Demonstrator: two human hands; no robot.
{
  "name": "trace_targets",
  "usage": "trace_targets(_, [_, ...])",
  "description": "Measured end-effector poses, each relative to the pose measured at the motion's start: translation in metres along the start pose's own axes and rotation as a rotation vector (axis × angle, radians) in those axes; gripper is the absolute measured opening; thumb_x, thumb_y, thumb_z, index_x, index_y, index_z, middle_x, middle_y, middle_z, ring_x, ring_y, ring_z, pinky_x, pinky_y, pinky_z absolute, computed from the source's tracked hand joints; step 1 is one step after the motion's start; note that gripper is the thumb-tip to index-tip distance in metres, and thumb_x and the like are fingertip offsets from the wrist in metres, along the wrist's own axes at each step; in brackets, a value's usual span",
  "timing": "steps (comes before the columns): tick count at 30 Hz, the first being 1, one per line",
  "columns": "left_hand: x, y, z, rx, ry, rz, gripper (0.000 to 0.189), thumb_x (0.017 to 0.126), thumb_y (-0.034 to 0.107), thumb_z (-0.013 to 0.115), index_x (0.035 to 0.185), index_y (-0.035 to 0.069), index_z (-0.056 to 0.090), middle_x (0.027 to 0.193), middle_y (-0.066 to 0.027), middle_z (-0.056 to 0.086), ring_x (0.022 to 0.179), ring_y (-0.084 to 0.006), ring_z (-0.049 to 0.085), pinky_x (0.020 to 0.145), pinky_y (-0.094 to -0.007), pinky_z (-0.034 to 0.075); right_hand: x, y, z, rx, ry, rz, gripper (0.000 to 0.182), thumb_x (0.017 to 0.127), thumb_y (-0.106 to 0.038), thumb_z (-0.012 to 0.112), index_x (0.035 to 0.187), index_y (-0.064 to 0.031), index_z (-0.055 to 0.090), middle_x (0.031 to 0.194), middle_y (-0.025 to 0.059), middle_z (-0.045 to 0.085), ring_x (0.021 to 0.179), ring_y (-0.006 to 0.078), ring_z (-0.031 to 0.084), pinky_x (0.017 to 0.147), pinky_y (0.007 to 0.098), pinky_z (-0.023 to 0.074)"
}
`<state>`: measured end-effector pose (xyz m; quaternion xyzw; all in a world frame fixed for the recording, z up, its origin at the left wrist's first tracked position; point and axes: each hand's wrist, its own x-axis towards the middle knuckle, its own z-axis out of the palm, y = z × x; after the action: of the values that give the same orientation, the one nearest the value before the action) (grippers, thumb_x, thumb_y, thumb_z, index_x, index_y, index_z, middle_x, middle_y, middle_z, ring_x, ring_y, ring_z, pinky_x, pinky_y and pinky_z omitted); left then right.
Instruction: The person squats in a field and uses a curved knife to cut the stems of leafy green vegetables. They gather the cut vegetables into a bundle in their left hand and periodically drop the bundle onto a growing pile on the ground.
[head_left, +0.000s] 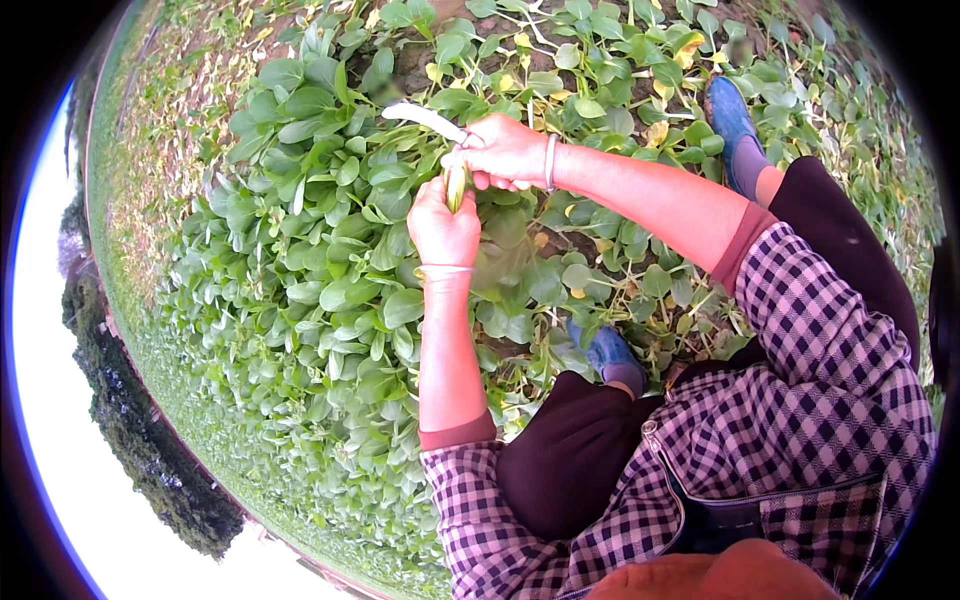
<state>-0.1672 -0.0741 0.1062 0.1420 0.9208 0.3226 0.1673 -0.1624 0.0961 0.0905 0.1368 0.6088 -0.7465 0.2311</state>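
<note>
My right hand (504, 154) grips a small knife whose curved, bright blade (424, 120) points out to the left over the leaves. Close below it, my left hand (444, 225) is closed around the pale green stalks of a leafy vegetable (455, 187). The fingers of both hands meet at the top of these stalks. Most of the knife's handle is hidden in my right fist. Dense, spoon-leaved greens (330, 255), like bok choy, grow just left of my hands.
Sparser plants with yellowed leaves (657, 133) and cut-looking stalks cover the soil to the right. My blue shoes (731, 112) stand among them. My knee in dark trousers (574, 457) is below. A dark row of trees (127, 405) lines the field's far edge.
</note>
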Motion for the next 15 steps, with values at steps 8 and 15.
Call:
trace_targets(8, [0.016, -0.034, 0.037, 0.461, -0.111, -0.053, 0.045, 0.073, 0.011, 0.065, 0.118, 0.014, 0.062, 0.139, -0.0140, 0.047, 0.107, -0.0353, 0.060, 0.090, -0.0416, 0.049, 0.018, 0.046, -0.023, -0.826, 0.092, 0.041, 0.036, 0.082, -0.036, 0.064, 0.092, -0.0012, 0.066, 0.089, 0.0201, 0.067, 0.087, 0.0361, 0.064, 0.080, 0.0417, 0.0496])
trace_targets(15, [0.009, -0.050, 0.040, 0.499, -0.129, -0.105, 0.052, 0.073, 0.010, 0.064, 0.124, 0.015, 0.058, 0.146, -0.0121, 0.037, 0.105, -0.0361, 0.060, 0.088, -0.0432, 0.049, 0.033, 0.061, -0.010, -0.954, 0.074, 0.116, 0.034, 0.084, -0.035, 0.062, 0.099, -0.0058, 0.067, 0.096, 0.0191, 0.067, 0.092, 0.0355, 0.065, 0.082, 0.0412, 0.0507])
